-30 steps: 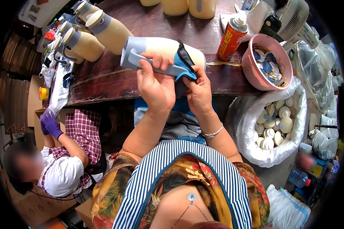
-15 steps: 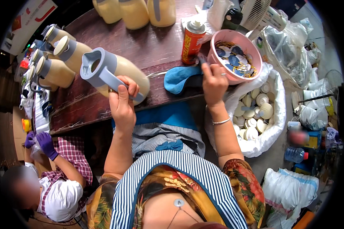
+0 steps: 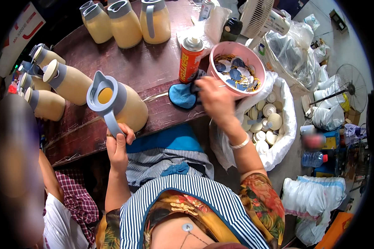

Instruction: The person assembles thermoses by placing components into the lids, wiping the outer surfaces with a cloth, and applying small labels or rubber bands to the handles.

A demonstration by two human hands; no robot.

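My left hand (image 3: 119,146) grips the grey-blue handle of a cream thermos jug (image 3: 131,110). The jug leans back at the table's near edge, its open spout and round mouth facing up. My right hand (image 3: 216,97) is smeared by motion beside a pink basin (image 3: 258,62), and its fingers cannot be made out. In the basin lie round blue and white tags (image 3: 235,74) with gold strings. A blue cloth pad (image 3: 182,96) with a dark part lies left of that hand. Behind it stands a red spray can (image 3: 190,60) with a white cap.
Several cream jugs (image 3: 126,27) stand at the back, and lidded ones (image 3: 72,81) stand left on the dark red table (image 3: 81,137). A white sack (image 3: 290,120) of cream lids is right of the table. A co-worker (image 3: 64,220) is at left. A fan (image 3: 257,16) stands behind the basin.
My left hand has lowered the jug slightly and turned its mouth upward. My right hand has shifted leftward in the picture and now blurs. The view has swung, and the co-worker appears closer.
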